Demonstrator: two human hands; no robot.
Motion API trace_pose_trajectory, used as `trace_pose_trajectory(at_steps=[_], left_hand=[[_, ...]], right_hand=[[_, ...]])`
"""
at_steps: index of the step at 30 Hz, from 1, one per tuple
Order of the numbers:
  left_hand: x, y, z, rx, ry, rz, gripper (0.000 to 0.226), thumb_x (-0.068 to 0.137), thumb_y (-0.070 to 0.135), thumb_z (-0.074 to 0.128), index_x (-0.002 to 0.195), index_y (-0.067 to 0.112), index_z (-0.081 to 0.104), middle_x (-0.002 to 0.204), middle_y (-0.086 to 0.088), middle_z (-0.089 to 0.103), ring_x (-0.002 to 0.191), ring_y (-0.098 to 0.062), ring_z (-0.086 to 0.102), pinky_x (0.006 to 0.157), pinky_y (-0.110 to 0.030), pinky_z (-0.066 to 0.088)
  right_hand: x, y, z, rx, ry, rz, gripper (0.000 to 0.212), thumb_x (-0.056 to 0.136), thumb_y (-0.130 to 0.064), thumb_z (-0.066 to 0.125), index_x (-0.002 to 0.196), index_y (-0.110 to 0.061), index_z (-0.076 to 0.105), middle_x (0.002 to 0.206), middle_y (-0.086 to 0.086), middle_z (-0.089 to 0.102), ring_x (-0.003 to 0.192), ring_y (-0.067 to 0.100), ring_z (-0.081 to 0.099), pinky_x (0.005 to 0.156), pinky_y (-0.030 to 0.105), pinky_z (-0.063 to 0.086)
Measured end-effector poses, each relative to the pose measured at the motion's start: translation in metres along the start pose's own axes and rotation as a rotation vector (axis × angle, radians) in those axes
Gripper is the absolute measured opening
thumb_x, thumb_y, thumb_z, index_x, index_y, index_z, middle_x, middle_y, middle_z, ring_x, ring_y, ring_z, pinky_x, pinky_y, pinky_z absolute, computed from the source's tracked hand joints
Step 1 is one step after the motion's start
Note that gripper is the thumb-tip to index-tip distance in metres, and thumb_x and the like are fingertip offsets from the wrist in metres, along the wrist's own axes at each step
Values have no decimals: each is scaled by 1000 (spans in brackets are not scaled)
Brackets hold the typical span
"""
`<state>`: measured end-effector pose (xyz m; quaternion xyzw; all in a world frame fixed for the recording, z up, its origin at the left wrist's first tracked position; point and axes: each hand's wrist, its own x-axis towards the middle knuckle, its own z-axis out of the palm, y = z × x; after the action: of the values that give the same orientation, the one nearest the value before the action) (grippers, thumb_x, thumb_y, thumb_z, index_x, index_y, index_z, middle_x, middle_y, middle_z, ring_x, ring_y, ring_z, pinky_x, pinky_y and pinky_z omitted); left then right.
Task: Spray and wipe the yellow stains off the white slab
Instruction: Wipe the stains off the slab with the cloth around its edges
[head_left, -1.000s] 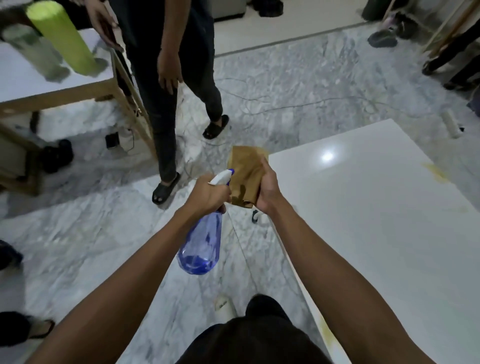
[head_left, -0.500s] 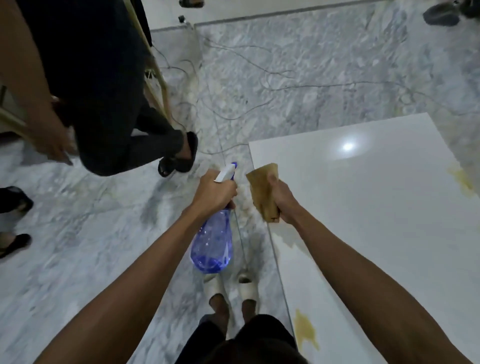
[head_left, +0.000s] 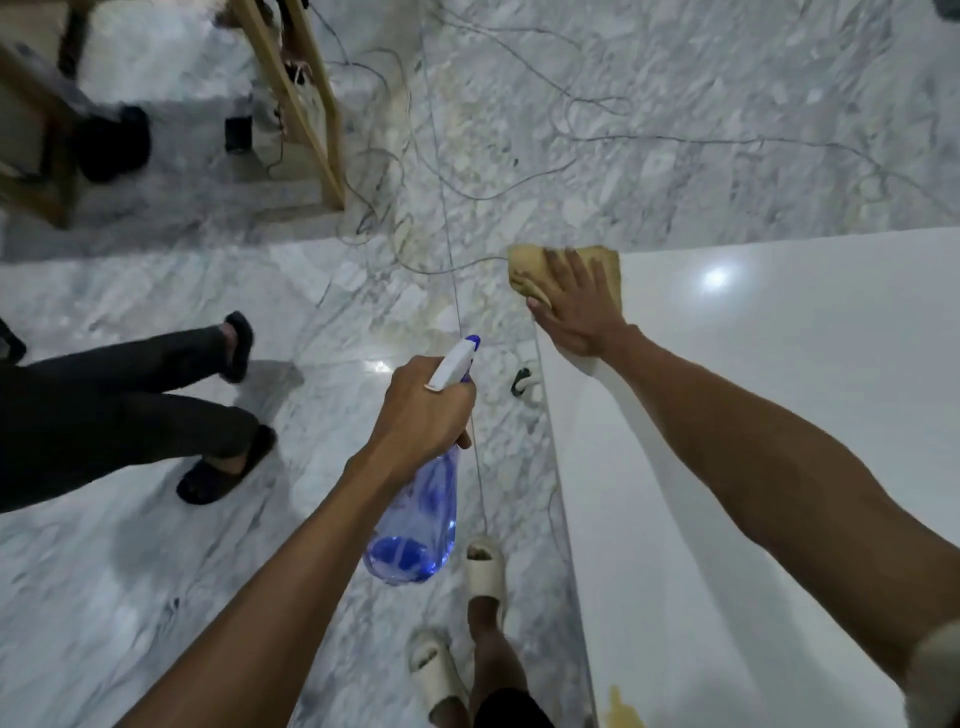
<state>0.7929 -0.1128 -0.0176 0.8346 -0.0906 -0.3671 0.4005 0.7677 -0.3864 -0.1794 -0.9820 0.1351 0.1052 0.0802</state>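
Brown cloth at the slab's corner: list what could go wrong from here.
1. The brown cloth overhangs the white slab at its far corner under the right hand; it could slide off.
2. The yellow stain at the near edge lies far from the cloth and may be missed.
3. Loose cables cross the floor nearby, a possible trip hazard.
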Motion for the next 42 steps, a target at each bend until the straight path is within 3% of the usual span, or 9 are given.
trace_pose_trajectory(at_steps=[5, 8, 14, 17, 20, 23, 32, 36, 42], left_hand=[[-16, -15, 6, 5, -5, 3, 26, 92, 10, 52, 89, -15, 59, 88, -38, 67, 39, -15, 61, 58, -38, 51], [-29, -24, 7, 4, -5, -9, 24, 91, 6, 51, 92, -15, 62, 92, -38, 68, 38, -15, 62, 59, -40, 49], [-62, -40, 11, 21, -10, -12, 25, 91, 8, 52, 94, -15, 63, 93, -37, 68, 39, -16, 62, 62, -53, 59], [-81, -49, 15, 23, -14, -12, 25, 90, 7, 53, 95, -15, 64, 96, -37, 69, 40, -16, 62, 59, -41, 54], [-103, -57, 22, 27, -16, -24, 25, 89, 5, 52, 96, -15, 64, 98, -36, 69, 38, -15, 62, 61, -39, 50], [-130, -65, 26, 21, -22, -18, 25, 90, 5, 51, 95, -17, 63, 98, -38, 68, 38, -16, 62, 61, -38, 49], [-224, -105, 47, 25, -82, 44, 25, 85, 5, 52, 91, -18, 63, 92, -41, 65, 42, -22, 62, 57, -38, 48], [-266, -129, 56, -15, -102, 31, 40, 73, 16, 50, 91, -18, 62, 95, -41, 65, 43, -21, 62, 58, -39, 47], [-309, -157, 71, 38, -102, 22, 24, 87, 4, 53, 96, -16, 64, 96, -40, 65, 45, -22, 62, 60, -39, 49]], right_hand=[[-4, 0, -8, -31, 26, -4, 79, 96, -66, -3, 157, -28, 28, 166, 9, 17, 153, 37, 11, 119, 60, 6], [-18, -4, -7, -31, 39, -18, 73, 96, -62, 5, 158, -28, 25, 167, 7, 15, 154, 36, 9, 120, 59, 6], [-63, -12, 1, -52, 78, -75, 58, 101, -51, 21, 149, -28, 45, 161, 14, 32, 147, 44, 28, 113, 65, 21], [-91, -17, 7, -83, 87, -100, 54, 105, -49, 20, 143, -28, 52, 158, 15, 38, 142, 45, 36, 108, 65, 29], [-124, -23, 18, -99, 95, -109, 50, 107, -49, 18, 140, -30, 51, 153, 16, 44, 137, 46, 44, 104, 64, 36], [-160, -32, 26, -92, 104, -128, 50, 106, -51, 15, 144, -34, 43, 156, 15, 41, 140, 45, 40, 106, 63, 33], [-282, -63, 66, -71, 86, -62, 62, 103, -58, 9, 148, -34, 45, 159, 13, 36, 143, 44, 36, 110, 64, 28], [-326, -73, 77, -87, 74, -26, 59, 103, -57, 14, 147, -35, 46, 159, 13, 36, 142, 44, 37, 109, 63, 32], [-386, -89, 90, -84, 52, -30, 64, 101, -62, 6, 150, -38, 40, 162, 11, 29, 146, 42, 29, 112, 63, 24]])
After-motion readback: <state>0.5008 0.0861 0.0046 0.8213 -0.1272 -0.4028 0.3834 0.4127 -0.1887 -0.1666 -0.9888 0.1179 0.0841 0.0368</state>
